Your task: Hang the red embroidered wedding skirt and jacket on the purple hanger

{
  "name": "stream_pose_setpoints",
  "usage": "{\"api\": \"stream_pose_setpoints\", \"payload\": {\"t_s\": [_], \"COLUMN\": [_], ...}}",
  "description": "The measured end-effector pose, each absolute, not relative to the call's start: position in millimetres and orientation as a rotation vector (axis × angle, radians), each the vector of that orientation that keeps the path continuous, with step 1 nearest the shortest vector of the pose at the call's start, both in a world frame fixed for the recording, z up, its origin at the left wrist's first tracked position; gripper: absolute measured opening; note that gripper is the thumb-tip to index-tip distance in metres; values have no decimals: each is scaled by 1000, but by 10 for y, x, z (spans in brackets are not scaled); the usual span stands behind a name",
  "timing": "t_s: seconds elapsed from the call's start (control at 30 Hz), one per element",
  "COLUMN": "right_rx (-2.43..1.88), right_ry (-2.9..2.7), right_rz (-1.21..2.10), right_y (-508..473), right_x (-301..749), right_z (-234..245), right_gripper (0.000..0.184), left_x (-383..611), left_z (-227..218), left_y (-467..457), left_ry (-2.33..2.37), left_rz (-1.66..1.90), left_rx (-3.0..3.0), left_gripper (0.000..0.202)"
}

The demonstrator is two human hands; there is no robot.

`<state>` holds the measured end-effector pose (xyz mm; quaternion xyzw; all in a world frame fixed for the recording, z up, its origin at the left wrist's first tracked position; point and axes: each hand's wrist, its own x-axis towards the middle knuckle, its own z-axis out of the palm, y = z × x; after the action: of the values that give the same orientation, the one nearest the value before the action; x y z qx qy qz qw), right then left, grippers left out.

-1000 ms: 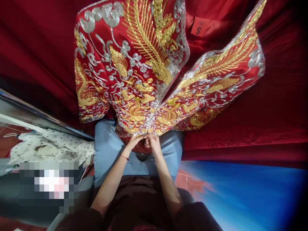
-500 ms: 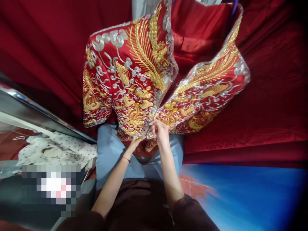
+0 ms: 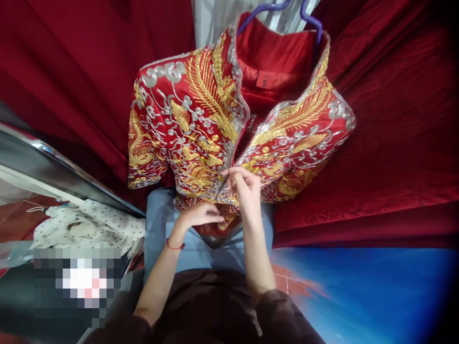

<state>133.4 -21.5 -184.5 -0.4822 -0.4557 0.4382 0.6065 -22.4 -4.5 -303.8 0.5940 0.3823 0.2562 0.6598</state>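
A red jacket (image 3: pixel 201 119) thick with gold and silver embroidery hangs open in front of me on a purple hanger (image 3: pixel 272 7). Its red lining shows a size tag marked S (image 3: pixel 264 80). My left hand (image 3: pixel 197 215) pinches the lower hem of the left front panel. My right hand (image 3: pixel 244 188) grips the silver-trimmed front edge just above, where the two panels meet. A red string bracelet sits on my left wrist.
Red curtains (image 3: pixel 394 119) hang behind and to both sides. A dotted white cloth (image 3: pixel 89 224) lies on a shiny ledge at the left. A blue surface (image 3: pixel 358 291) lies at the lower right. Light blue fabric (image 3: pixel 161 229) shows below the jacket.
The view has tilted up, so the hanger and collar now show. My right hand has climbed higher along the front edge, and my left hand has shifted under the hem.
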Motion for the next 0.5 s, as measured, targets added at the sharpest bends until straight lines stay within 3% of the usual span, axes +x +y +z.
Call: {"api": "stream_pose_setpoints", "payload": {"t_s": [0.1,0.2,0.5], "right_rx": [-1074,-1038,-924], "right_ry": [-1047,-1056,-1036], "right_rz": [1030,1032,977], "right_y": [-236,-253,-121], "right_x": [1271,1199,1061], "right_z": [-1775,-1713,-1417], "right_gripper": [24,24,23], "left_x": [-34,119,86], "left_z": [-2358,-1965,-2025], "left_y": [18,129,227], "left_ry": [1362,1618,1576], "left_rz": [785,831,771], "left_rx": [1967,2206,2313], "left_gripper": [16,12,20]}}
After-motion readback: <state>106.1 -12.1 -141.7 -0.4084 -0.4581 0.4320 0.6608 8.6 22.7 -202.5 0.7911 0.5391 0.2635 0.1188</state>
